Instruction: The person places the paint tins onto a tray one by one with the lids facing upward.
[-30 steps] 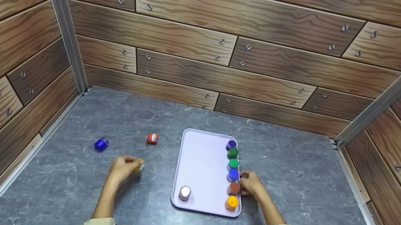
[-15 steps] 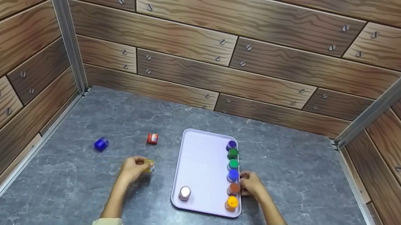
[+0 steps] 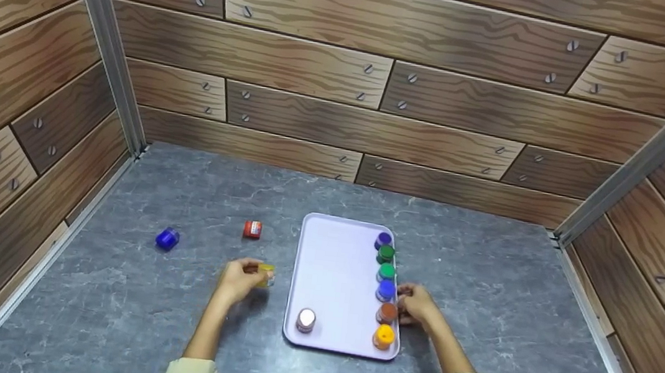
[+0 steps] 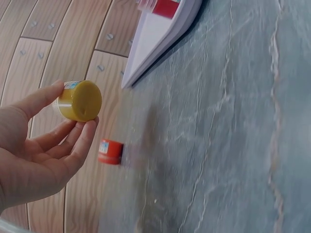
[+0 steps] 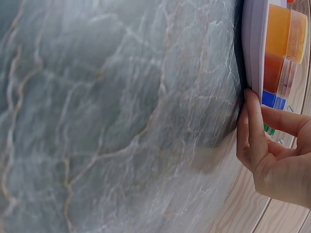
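My left hand point(image 3: 238, 281) pinches a small yellow paint jar point(image 3: 265, 274) between thumb and fingers, left of the lilac tray point(image 3: 336, 262). In the left wrist view the yellow paint jar point(image 4: 86, 101) is held off the table, tilted on its side. My right hand point(image 3: 415, 305) is at the tray's right rim, beside the blue-lidded and brown-lidded jars. The right wrist view shows its fingers point(image 5: 255, 121) around the tray's edge point(image 5: 254, 43), one along the outer side and another reaching over the rim.
Several paint jars stand along the tray's right side, from a purple-lidded one point(image 3: 383, 240) to an orange one point(image 3: 383, 337). A white-topped jar point(image 3: 306, 320) stands at its near left corner. On the table lie a red jar point(image 3: 252, 229) and a blue jar point(image 3: 167, 238).
My left hand has moved right, carrying the yellow paint jar closer to the tray. The right hand and the tray stay where they were.
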`<state>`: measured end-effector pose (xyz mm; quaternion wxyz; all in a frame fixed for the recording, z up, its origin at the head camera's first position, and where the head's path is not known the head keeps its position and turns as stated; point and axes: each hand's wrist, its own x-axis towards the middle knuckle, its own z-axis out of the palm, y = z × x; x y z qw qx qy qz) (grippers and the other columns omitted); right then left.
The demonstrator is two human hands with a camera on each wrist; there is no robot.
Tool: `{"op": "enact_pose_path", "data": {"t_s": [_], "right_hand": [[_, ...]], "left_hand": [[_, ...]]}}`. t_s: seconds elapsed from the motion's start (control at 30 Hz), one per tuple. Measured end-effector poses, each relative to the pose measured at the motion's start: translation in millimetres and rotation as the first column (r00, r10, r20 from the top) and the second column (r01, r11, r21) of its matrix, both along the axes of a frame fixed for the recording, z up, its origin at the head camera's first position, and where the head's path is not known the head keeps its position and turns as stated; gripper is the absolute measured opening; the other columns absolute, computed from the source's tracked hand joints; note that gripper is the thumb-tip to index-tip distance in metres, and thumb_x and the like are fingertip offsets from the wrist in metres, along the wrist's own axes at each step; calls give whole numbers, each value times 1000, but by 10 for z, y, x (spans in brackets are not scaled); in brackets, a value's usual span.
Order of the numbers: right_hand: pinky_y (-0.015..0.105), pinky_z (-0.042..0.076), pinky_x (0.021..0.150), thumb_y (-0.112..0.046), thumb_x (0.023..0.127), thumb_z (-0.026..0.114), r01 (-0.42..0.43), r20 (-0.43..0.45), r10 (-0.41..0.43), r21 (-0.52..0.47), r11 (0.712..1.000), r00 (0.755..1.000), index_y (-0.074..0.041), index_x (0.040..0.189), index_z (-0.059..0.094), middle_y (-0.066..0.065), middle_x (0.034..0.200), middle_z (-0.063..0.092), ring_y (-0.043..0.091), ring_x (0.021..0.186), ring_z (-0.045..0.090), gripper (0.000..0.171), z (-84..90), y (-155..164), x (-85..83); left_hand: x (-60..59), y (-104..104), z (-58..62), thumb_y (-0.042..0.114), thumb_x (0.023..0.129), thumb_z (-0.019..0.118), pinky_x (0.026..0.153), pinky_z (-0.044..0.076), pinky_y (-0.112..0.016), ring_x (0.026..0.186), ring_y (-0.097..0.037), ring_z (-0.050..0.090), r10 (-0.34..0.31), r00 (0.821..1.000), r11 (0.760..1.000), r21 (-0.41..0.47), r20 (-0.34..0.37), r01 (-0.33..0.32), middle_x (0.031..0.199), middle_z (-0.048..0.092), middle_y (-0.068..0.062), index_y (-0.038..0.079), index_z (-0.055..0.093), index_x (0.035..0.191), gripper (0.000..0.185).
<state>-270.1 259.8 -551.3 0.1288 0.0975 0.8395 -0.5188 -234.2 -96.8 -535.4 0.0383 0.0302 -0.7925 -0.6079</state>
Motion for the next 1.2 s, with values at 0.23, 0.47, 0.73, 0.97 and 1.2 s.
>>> {"op": "enact_pose_path", "data": {"t_s": [0.23,0.47,0.73,0.97,1.2], "right_hand": [[31,50,47,11,74,44,0,0,0,-14,1000,1000,13,111,49,11,76,52,18,58,50,37,-7,5,-10],[30,49,47,9,73,45,-4,8,4,9,1000,1000,11,110,50,10,74,52,19,59,50,38,-5,1,-4],[32,50,49,11,73,43,-2,-22,2,-18,1000,1000,12,105,51,10,74,50,19,60,49,33,-3,2,14],[31,49,47,11,71,43,6,-16,-6,-19,1000,1000,12,104,52,11,74,50,19,59,48,34,-15,0,14],[32,50,50,12,69,45,14,2,-14,-36,999,1000,12,105,51,11,75,49,19,61,48,36,-15,-3,-2]], "left_hand": [[-34,88,-20,7,74,71,69,50,-30,80,-27,61,14,1000,1000,-1,8,-14,86,65,-18,-16,59,100,37],[-43,178,-67,7,73,71,69,51,-32,80,-28,61,2,1000,999,-43,-21,-3,85,65,-17,-15,61,97,34],[-68,282,-104,9,72,73,70,51,-34,82,-30,62,-7,998,996,-84,-56,2,86,65,-19,-13,63,96,35],[-85,367,-177,5,70,72,69,52,-32,79,-30,63,-37,996,997,-77,-84,30,85,65,-19,-13,63,94,31],[-106,446,-239,3,68,73,67,52,-29,78,-26,62,-105,988,989,-114,-117,91,84,65,-15,-11,63,92,30]]}}
